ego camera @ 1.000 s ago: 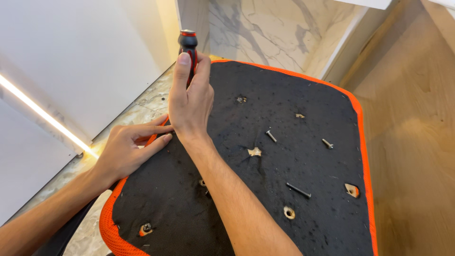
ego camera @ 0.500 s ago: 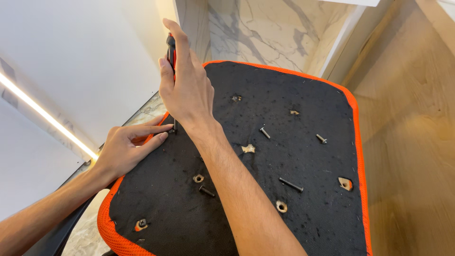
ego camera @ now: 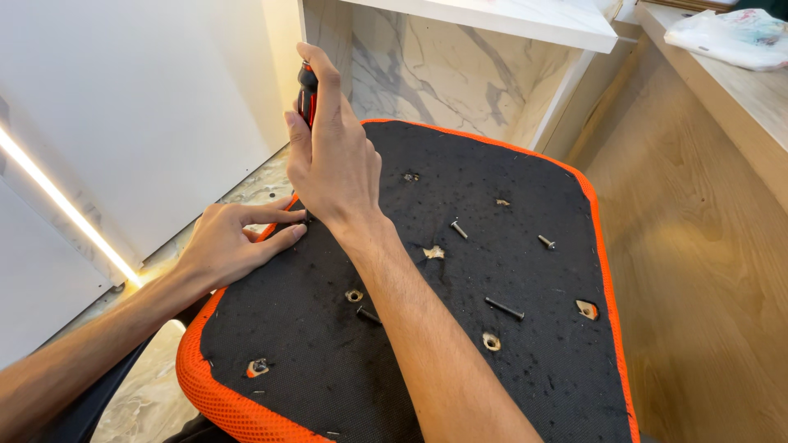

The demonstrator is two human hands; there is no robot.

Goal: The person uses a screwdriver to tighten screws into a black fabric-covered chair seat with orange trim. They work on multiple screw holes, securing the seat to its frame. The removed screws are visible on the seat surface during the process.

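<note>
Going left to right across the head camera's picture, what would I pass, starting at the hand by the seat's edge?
Left hand → right hand gripping the red-and-black screwdriver → short screw → long black bolt → small screw → torn mounting hole → wooden floor.

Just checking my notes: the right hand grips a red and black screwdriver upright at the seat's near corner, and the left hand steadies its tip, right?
Not quite. In the head view the right hand holds the screwdriver at the far left corner of the upturned seat, not the near one. The left hand does sit at its tip.
</note>
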